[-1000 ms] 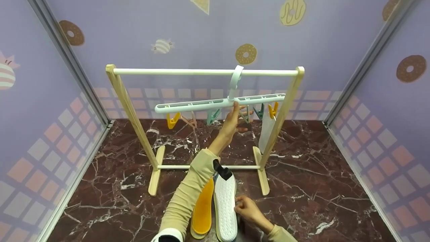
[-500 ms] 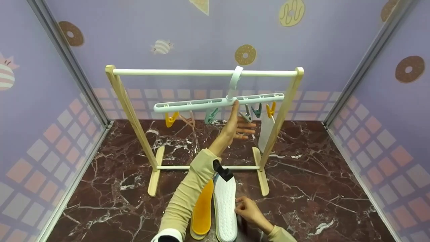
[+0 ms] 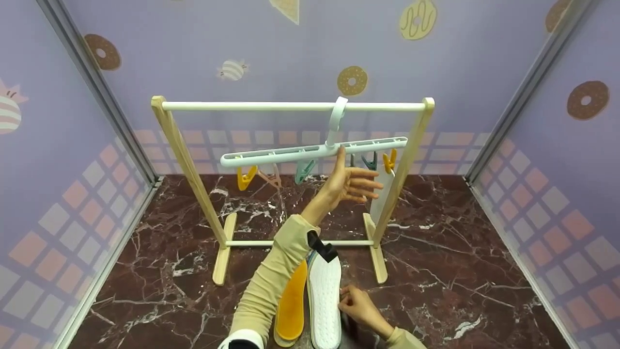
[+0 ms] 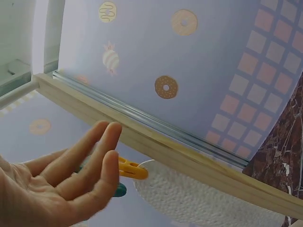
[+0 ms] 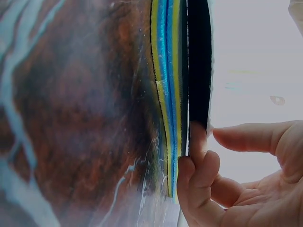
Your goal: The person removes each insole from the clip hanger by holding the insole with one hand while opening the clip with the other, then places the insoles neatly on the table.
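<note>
A pale mint hanger with clothespins below hangs tilted by its hook from the rack's top rail. My left hand is raised at its middle; the thumb tip is against the bar and the other fingers are extended to the right. Those fingers lie near a yellow clothespin, which holds a white insole. Down on the tabletop, my right hand pinches the right edge of another white insole; its dark side shows between thumb and forefinger in the right wrist view.
A wooden rack stands on the dark marbled tabletop. An orange insole lies left of the white one, partly behind my left sleeve. Along the hanger's left half hang yellow, pink and teal clothespins. Patterned walls enclose three sides.
My left fingers have uncurled from beside the grey-green clothespin and spread out to the right, toward the hung insole. The thumb stays at the hanger bar. My right hand has hardly moved.
</note>
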A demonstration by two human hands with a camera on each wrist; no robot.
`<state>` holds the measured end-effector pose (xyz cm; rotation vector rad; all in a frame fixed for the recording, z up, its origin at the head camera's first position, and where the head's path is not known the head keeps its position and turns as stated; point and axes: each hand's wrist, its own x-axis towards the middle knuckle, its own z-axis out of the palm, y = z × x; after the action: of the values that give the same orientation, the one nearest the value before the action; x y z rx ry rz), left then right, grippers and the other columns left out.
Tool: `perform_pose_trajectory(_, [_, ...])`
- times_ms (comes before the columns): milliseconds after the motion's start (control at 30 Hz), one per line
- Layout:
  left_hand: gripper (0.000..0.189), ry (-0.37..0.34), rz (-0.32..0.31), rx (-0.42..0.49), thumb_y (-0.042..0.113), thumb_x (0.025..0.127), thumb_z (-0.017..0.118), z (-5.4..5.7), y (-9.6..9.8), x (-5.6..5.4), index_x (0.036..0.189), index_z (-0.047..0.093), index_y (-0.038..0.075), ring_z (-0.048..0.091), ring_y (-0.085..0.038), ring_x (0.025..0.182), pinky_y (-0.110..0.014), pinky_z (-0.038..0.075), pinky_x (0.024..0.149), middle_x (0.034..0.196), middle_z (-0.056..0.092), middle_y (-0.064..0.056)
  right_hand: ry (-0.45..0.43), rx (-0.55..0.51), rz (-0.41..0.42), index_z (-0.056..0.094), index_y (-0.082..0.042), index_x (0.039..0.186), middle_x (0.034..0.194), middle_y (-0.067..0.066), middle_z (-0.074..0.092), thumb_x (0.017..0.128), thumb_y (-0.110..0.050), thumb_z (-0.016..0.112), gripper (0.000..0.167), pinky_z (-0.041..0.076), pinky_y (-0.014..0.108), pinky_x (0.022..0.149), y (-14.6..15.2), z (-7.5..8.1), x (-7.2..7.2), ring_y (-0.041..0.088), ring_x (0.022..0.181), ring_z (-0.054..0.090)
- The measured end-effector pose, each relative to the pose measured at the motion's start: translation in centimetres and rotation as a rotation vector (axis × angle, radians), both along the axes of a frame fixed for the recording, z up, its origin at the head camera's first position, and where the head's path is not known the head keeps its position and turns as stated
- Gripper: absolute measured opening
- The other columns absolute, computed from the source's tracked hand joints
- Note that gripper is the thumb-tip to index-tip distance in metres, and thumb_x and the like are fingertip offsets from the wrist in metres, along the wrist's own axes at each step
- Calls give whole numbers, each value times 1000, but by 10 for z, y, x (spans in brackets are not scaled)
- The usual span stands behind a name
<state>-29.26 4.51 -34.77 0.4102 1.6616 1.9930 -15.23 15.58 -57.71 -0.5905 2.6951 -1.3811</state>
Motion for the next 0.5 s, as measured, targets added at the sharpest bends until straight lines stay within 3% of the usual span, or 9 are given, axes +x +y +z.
perform_pose_trajectory(200, [81,72,19,46,56,91,-4,7,5,-3,127,47,4,57,-35,105,-29,51,70,122,54,-18,-7,-17,6,53,11,91,65,14,64,73,1,58,21,42,16,53,1,2,0,4,58,54])
perform_pose_trajectory(400, [68,106,19,-4,49,95,5,17,11,-4,132,40,5,52,-33,113,-36,47,85,128,50,-18,-58,-7,31,52,13,94,69,17,65,73,2,57,24,44,17,53,2,0,-1,7,60,57])
perform_pose_trajectory(500, [64,107,16,-29,47,95,7,21,13,-5,133,40,7,51,-34,114,-38,46,86,128,50,-18,-58,7,44,52,13,93,69,17,65,72,1,57,25,44,17,53,3,1,-1,9,59,58])
